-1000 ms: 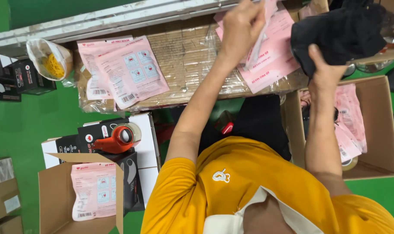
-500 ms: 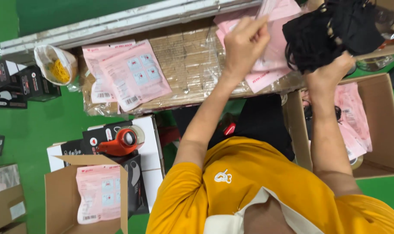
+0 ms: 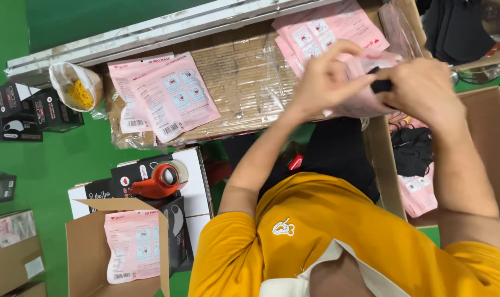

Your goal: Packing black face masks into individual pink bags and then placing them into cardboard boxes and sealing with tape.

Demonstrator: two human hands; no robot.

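Your left hand and right hand meet at the near edge of the cardboard-topped table, right of centre. Both close on one pink pouch: your left pinches its left side, and your right grips the other end, where something black shows between the fingers. It looks like a dark mask at the pouch's mouth, though your fingers cover most of it.

More pink pouches lie just beyond your hands, and another stack sits further left on the table. At the table's far left, a clear bag of yellow rubber bands stands open.

To your right, an open carton holds black masks and pink packs. Nearer on your left, an orange tape dispenser rests on boxes, beside a carton with one pink pouch inside.
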